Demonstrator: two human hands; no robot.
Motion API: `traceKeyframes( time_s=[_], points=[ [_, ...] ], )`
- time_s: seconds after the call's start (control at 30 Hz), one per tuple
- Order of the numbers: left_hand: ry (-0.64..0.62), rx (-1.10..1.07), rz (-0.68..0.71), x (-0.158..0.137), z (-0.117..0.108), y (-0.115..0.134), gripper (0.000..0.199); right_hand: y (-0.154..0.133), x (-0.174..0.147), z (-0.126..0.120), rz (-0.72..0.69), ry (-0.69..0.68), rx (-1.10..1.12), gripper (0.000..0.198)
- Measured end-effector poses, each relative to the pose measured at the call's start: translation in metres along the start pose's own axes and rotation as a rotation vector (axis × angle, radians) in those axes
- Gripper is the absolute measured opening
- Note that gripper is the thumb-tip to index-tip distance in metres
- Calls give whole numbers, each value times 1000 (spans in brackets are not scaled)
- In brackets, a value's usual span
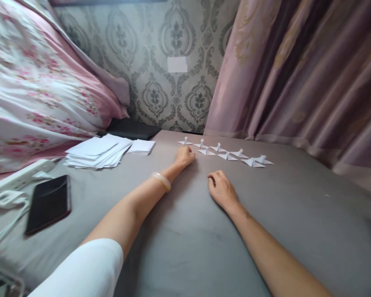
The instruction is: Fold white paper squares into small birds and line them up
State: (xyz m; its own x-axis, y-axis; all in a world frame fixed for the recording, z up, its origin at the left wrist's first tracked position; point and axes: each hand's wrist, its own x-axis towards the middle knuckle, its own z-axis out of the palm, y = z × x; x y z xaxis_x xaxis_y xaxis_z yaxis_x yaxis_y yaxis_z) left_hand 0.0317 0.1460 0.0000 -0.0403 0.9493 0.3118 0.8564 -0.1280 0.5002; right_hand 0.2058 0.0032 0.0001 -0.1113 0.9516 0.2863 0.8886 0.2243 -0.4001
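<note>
My left hand [185,156], with a pale bangle [161,182] on its wrist, reaches forward over the grey sheet to the left end of the folded white paper figures. Its fingers are curled, and whatever they may hold is hidden. Just behind it stands one paper figure [185,141]; another paper figure [207,152] lies to its right. Several figures form two slanting rows, each with flat pointed wings and a raised middle. Nearer to me, my right hand [223,189] rests on the sheet, fingers loosely curled in, with nothing visible in them and apart from the figures.
On the left lie a large stack of white paper [95,150], a smaller paper stack [141,147], a dark phone [49,204] and a white power strip [21,175] with cables. Floral fabric [34,90] hangs at left, a pink curtain [266,74] at right.
</note>
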Motion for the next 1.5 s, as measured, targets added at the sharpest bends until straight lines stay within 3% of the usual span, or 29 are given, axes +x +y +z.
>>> traceKeyframes(
  time_s=[0.27,0.43,0.63,0.83,1.2,1.5],
  points=[
    [107,127,-176,2,-111,-128,38,3,3,3,3,12,4,25],
    [38,172,-269,5,-146,-165,49,8,4,8,-22,41,13,24],
    [-162,201,-338,19,-144,-178,74,10,4,9,-24,40,40,24],
    [-240,284,-386,31,-140,-173,88,10,4,9,2,35,50,23],
    [-294,383,-399,35,-145,-150,63,10,4,9,7,26,58,24],
    [-269,380,-322,33,-159,-160,35,9,4,8,-10,36,41,25]
  ],
)
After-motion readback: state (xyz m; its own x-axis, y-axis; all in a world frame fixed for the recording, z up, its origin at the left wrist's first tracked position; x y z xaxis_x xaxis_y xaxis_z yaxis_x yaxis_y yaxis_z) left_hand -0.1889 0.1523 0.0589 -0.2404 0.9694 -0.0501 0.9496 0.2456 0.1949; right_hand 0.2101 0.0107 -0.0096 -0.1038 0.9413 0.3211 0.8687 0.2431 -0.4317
